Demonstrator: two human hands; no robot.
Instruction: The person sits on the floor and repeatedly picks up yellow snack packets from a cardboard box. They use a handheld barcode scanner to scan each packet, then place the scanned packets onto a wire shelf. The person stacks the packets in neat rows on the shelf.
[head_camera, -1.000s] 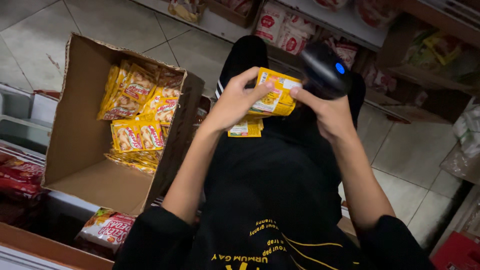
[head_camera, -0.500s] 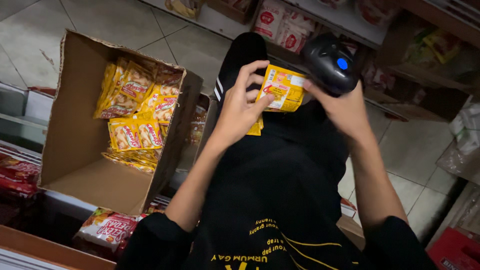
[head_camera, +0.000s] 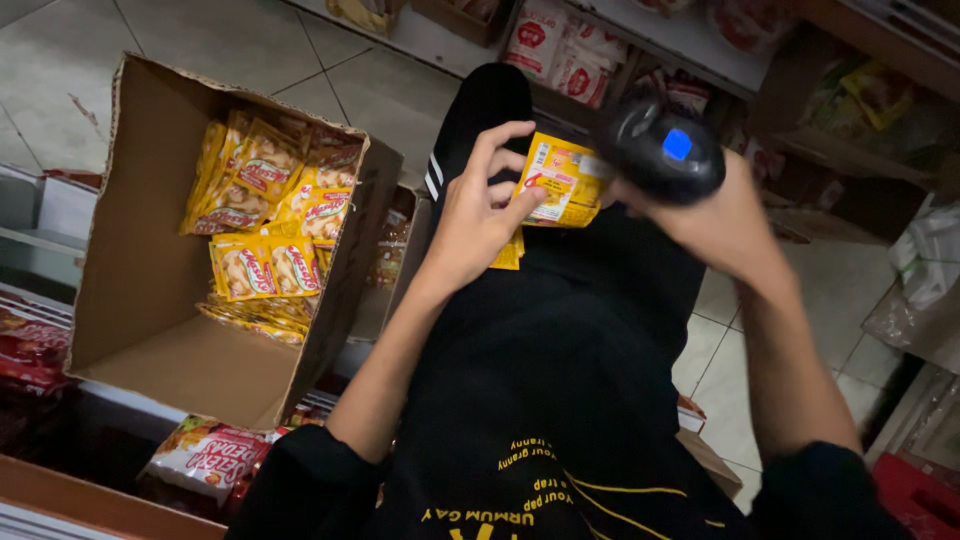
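An open brown cardboard box of yellow snack sachets sits on my left, floor tiles beyond. My left hand pinches a flat yellow foil sachet above my lap. My right hand is wrapped around a black handheld scanner just beside it.

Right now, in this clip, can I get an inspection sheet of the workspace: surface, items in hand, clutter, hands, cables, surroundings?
Surface: pale tiled floor; the person's black-clothed lap.
Items in hand: small yellow foil sachet; black handheld scanner with a blue light.
Clutter: open brown cardboard box part-filled with matching yellow sachets; another yellow sachet on the lap; white and orange snack bag below the box.
Hands: left hand pinches the sachet; right hand grips the scanner, blurred.
Cables: nothing seen.
Surroundings: shelves with red and white packets.
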